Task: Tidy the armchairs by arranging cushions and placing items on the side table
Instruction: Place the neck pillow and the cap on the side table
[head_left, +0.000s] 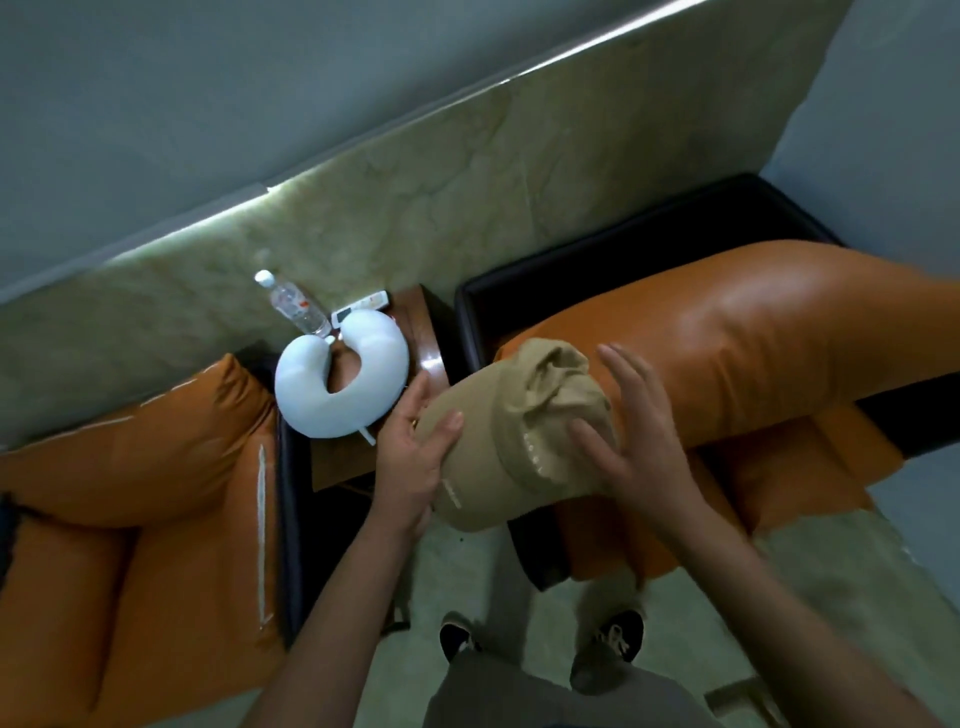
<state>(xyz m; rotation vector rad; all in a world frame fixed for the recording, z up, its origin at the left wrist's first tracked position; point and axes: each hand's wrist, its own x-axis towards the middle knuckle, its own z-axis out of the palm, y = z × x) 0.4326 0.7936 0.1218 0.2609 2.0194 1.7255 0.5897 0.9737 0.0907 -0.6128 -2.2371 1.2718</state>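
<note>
Head view, operator: where is the cap?

Operator: I have the tan cap (498, 452) in mid-air at the centre of the picture, between the two hands. It hangs over the front corner of the desk (422, 332) and the black arm of the armchair on the right (753, 353). Its crown is crumpled and turned away from me.

Lead: And the grip on each side?

Operator: The left hand (415, 457) has the firm grip: its thumb lies over the top of the cap and the palm wraps the near side, so it is closed around the cloth. The right hand (628, 441) is spread wide, fingers nearly straight, with the thumb and palm resting against the crown. I would call that one a flat touch, not a grip.

Lead: What sits on the desk?

Operator: A white U-shaped neck pillow (337, 384) lies on the brown top, just beside the left hand. Behind it, toward the wall, I see a clear water bottle (296, 306) with a white lid and a white remote (363, 306), the remote partly hidden by the pillow.

Lead: Further out?

Operator: The desk stands between two orange armchairs with dark frames; the one on the left (156, 467) shows a plump back cushion. A marbled panel (467, 182) runs behind everything, and below the arms are dark shoes (613, 634) on a greenish floor (467, 571).
</note>
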